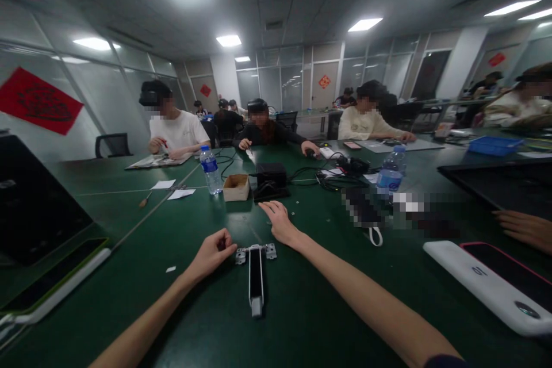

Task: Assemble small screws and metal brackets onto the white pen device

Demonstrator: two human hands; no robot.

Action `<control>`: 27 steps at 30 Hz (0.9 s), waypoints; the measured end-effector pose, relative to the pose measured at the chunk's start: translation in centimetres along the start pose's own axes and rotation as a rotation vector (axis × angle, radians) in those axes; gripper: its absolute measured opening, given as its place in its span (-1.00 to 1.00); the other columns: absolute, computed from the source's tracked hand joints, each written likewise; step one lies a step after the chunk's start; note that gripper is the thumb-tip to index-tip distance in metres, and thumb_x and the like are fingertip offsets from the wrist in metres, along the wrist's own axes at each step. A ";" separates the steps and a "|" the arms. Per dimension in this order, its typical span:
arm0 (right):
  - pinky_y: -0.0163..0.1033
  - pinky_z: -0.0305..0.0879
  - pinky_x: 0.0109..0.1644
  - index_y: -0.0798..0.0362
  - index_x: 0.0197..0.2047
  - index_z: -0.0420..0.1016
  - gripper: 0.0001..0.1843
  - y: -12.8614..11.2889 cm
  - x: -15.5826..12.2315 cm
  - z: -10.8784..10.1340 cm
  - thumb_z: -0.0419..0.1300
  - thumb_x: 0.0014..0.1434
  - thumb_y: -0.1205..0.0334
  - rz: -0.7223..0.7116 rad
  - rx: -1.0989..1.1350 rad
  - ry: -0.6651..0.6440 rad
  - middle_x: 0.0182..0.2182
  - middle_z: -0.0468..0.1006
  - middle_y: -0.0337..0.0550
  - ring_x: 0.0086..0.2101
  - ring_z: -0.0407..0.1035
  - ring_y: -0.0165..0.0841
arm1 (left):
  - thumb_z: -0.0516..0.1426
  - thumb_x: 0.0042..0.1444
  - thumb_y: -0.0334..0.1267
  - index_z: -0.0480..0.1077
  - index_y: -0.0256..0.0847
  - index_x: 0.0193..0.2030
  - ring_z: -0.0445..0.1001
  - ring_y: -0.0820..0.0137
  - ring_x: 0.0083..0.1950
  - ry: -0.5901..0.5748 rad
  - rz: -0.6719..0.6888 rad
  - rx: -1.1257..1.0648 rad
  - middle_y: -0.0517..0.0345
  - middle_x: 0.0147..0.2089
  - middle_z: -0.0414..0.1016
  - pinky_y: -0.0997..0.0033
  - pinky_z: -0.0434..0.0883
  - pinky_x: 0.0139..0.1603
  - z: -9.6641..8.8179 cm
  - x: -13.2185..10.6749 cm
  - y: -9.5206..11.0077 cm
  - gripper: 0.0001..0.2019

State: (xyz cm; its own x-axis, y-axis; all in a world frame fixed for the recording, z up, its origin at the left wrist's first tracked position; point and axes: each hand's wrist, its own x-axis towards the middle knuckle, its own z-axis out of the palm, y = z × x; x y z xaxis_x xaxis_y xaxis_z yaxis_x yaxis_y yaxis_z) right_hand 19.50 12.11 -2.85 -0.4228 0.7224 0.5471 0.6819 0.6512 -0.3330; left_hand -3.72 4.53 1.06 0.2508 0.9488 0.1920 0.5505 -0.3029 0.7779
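Observation:
A black bar with a metal bracket at its far end [256, 273] lies on the green table [181, 299] in front of me. My left hand [212, 255] rests just left of the bracket, fingers curled in a loose fist; what it holds, if anything, is hidden. My right hand [280, 222] lies flat on the table beyond the bracket, fingers stretched toward a small cardboard box [236, 187] and a black device [271, 181]. Tiny bright specks, perhaps screws [294, 213], lie near its fingertips.
Two water bottles [210, 169] [391, 171] stand on the table. A white and black phone-like slab [495, 284] lies at right, beside another person's hand [524, 229]. A dark tray [38, 207] sits at left. Several people work at the far side. Cables [328, 178] run across the middle.

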 end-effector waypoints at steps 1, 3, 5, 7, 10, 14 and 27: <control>0.04 -0.07 0.28 0.06 0.34 0.06 -0.18 -0.1 -0.2 0.0 0.00 -0.01 0.62 0.009 -0.029 0.013 0.21 0.20 0.00 0.19 -0.04 -0.17 | 0.15 -0.05 -0.12 0.14 -0.20 -0.53 0.18 0.51 -0.50 -0.002 0.011 0.000 0.33 -0.54 0.19 0.54 0.17 -0.47 0.0 0.0 -0.1 -0.72; 0.14 -0.19 0.30 0.05 0.39 -0.14 -0.22 -0.3 -0.5 0.0 0.04 0.14 0.41 0.054 -0.098 0.052 0.29 0.05 0.03 0.24 -0.15 -0.10 | 0.14 -0.06 -0.14 0.13 -0.20 -0.54 0.18 0.51 -0.50 0.001 0.036 0.010 0.34 -0.55 0.18 0.54 0.17 -0.47 0.1 0.0 -0.3 -0.74; 0.22 -0.29 0.29 0.03 0.41 -0.27 -0.22 -0.4 -0.9 0.0 0.02 0.24 0.12 0.117 -0.167 0.083 0.34 -0.11 0.04 0.27 -0.25 -0.02 | 0.14 -0.06 -0.17 0.15 -0.21 -0.54 0.18 0.52 -0.50 0.005 0.062 0.028 0.35 -0.55 0.19 0.54 0.16 -0.47 0.2 0.1 -0.5 -0.75; 0.22 -0.30 0.28 -0.01 0.41 -0.32 -0.21 -0.5 -1.3 0.0 -0.06 0.26 -0.07 0.149 -0.212 0.079 0.35 -0.16 0.03 0.28 -0.26 -0.02 | 0.14 -0.05 -0.20 0.19 -0.22 -0.54 0.19 0.52 -0.50 0.009 0.088 0.039 0.35 -0.55 0.19 0.54 0.17 -0.47 0.2 0.1 -0.9 -0.79; 0.17 -0.26 0.29 -0.03 0.41 -0.29 -0.26 -0.7 -1.8 -0.3 -0.15 0.29 -0.12 0.161 -0.248 0.073 0.34 -0.12 0.01 0.27 -0.23 -0.05 | 0.14 -0.06 -0.26 0.35 -0.28 -0.46 0.23 0.52 -0.48 0.014 0.129 0.019 0.33 -0.54 0.24 0.52 0.21 -0.43 0.2 0.3 -1.2 -0.89; 0.12 -0.19 0.27 0.01 0.40 -0.20 -0.31 -1.0 -2.4 -0.7 -0.18 0.30 -0.08 0.184 -0.274 0.101 0.30 -0.01 0.05 0.24 -0.16 -0.07 | 0.11 -0.04 -0.32 0.26 -0.32 0.19 0.27 0.54 -0.47 0.001 0.126 -0.090 0.37 -0.50 0.31 0.51 0.27 -0.34 0.1 0.6 -1.6 -0.43; -0.06 0.04 0.14 0.11 0.22 0.21 -0.46 3.0 -3.1 -3.8 -0.01 0.15 0.31 0.542 -0.281 0.299 0.10 0.27 0.06 0.09 0.05 -0.13 | 0.09 -0.03 -0.50 -0.41 0.05 0.40 0.31 0.67 -0.47 0.122 0.307 -0.050 -0.22 0.41 -0.18 0.50 0.43 -0.38 0.6 0.7 -2.7 -0.04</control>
State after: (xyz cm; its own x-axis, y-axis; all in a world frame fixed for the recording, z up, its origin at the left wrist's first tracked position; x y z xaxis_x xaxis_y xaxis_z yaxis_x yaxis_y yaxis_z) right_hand 25.11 10.91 -2.66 0.1785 0.8082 0.5612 0.8972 0.1005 -0.4301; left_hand -4.59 5.97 -1.27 0.3001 0.8187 0.4896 0.4237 -0.5742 0.7005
